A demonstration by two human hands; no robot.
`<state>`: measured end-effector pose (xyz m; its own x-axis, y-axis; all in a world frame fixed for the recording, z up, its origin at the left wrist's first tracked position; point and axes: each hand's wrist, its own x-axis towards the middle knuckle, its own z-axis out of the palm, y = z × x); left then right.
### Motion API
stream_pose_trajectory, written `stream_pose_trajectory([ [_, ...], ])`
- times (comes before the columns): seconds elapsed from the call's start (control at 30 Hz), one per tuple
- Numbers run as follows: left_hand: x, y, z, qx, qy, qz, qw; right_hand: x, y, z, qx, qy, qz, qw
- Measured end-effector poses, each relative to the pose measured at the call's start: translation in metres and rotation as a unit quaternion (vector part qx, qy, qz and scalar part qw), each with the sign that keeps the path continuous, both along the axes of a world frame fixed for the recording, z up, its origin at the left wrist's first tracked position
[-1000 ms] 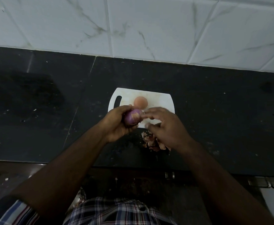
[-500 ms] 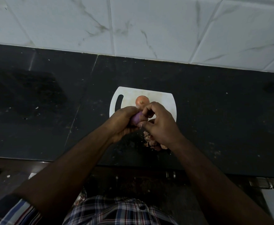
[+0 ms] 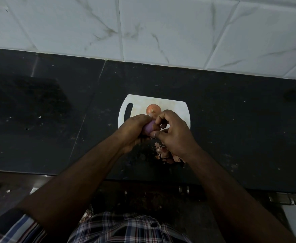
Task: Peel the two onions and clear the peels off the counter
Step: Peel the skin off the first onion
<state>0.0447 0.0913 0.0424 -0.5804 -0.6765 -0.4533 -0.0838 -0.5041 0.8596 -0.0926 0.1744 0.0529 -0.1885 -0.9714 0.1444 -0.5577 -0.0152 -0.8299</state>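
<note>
1. Head view: our left hand (image 3: 135, 130) curls around the purple onion (image 3: 148, 129), gripping it above the near edge of the white cutting board (image 3: 177, 109).
2. Our right hand (image 3: 174, 133) pinches at the same onion from 3 o'clock, fingers bent.
3. At 12 o'clock, just beyond our knuckles, the unpeeled onion (image 3: 153, 109) sits on the board.
4. At 5 o'clock, the peels (image 3: 163, 152) lie heaped on the black counter (image 3: 240, 130), partly under our right wrist.

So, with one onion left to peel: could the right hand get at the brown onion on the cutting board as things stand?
Probably yes, once freed. The brown onion sits bare on the cutting board just beyond the right hand, nothing between them. But that hand is now busy pinching at the purple onion held by the left hand.
</note>
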Motion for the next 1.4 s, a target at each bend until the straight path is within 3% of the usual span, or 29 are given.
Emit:
stream_pose_trajectory([
  [0.4, 0.000, 0.001, -0.003, -0.007, -0.023, 0.009, 1.000, -0.004, -0.002, 0.003, 0.042, 0.031, 0.025, 0.998],
  [0.63, 0.003, -0.001, -0.005, 0.015, -0.047, 0.016, 0.999, -0.006, 0.000, 0.001, 0.024, -0.020, 0.005, 1.000],
  [1.0, 0.004, -0.001, 0.002, 0.056, -0.045, 0.070, 0.995, -0.007, -0.001, -0.004, -0.013, 0.098, 0.022, 0.995],
  [1.2, 0.010, -0.008, 0.004, 0.137, -0.016, 0.101, 0.985, -0.007, 0.008, -0.007, 0.025, 0.115, 0.062, 0.991],
  [1.4, 0.018, -0.009, 0.007, 0.194, 0.023, 0.048, 0.980, -0.018, 0.016, -0.018, 0.122, 0.168, 0.089, 0.974],
])
